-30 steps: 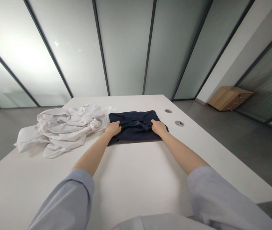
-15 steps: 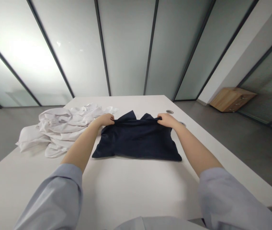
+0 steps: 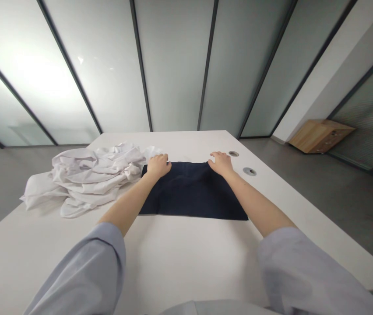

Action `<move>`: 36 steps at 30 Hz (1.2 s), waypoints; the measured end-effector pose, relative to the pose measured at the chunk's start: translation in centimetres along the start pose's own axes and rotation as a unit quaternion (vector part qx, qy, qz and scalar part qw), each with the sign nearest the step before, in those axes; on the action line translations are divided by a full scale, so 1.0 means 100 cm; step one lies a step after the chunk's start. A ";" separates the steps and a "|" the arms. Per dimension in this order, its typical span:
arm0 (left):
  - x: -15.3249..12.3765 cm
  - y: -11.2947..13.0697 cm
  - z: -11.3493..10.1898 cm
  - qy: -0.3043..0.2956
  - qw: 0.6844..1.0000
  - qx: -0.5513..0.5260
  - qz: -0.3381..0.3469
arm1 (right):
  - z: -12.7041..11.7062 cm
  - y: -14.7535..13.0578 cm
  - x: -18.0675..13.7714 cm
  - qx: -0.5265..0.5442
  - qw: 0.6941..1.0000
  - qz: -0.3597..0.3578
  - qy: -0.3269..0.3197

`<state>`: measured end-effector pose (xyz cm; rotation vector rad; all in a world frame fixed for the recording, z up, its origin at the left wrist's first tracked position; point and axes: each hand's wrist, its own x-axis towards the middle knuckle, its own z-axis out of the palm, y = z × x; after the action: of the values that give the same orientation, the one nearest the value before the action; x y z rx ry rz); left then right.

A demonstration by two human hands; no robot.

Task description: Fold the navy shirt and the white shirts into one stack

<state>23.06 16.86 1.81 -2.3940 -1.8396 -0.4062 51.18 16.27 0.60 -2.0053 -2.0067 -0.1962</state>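
Note:
A dark navy garment (image 3: 189, 192) lies folded flat as a rectangle on the white table (image 3: 180, 258). My left hand (image 3: 158, 165) rests on its far left corner with the fingers curled over the edge. On the far right corner my right hand (image 3: 221, 162) lies with its fingers stretched out flat on the cloth. Both forearms reach forward over the garment from light blue sleeves.
A crumpled pile of white clothing (image 3: 84, 175) sits on the table just left of the navy garment. Two round cable grommets (image 3: 249, 171) are set in the table to the right. A wooden cabinet (image 3: 319, 134) stands on the floor by the glass wall.
Both hands lifted the navy garment's near part, carried it toward the far edge and laid it down. The cloth now lies flat and smooth as a larger rectangle.

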 end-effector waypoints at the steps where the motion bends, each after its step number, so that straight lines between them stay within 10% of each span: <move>1: -0.006 0.004 0.006 -0.039 0.999 0.004 0.013 | 0.002 -0.005 -0.007 0.010 0.999 -0.023 -0.021; 10: -0.028 0.011 0.070 -0.143 0.990 0.013 -0.008 | 0.044 -0.036 -0.062 0.016 0.975 0.016 -0.220; 23: -0.034 0.013 0.053 -0.045 0.999 0.025 -0.012 | 0.060 -0.025 -0.042 0.026 0.986 -0.015 -0.165; 32: -0.062 0.039 0.042 -0.205 0.978 -0.007 -0.041 | 0.059 -0.017 -0.034 0.027 0.989 -0.044 -0.140; 36: -0.057 0.039 0.062 -0.179 0.983 0.011 -0.048 | 0.057 -0.024 -0.024 0.001 0.991 -0.044 -0.123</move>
<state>26.40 11.91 -5.31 -2.4992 -2.0923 0.0473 48.12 15.69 -5.29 -2.0260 -2.2446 0.0380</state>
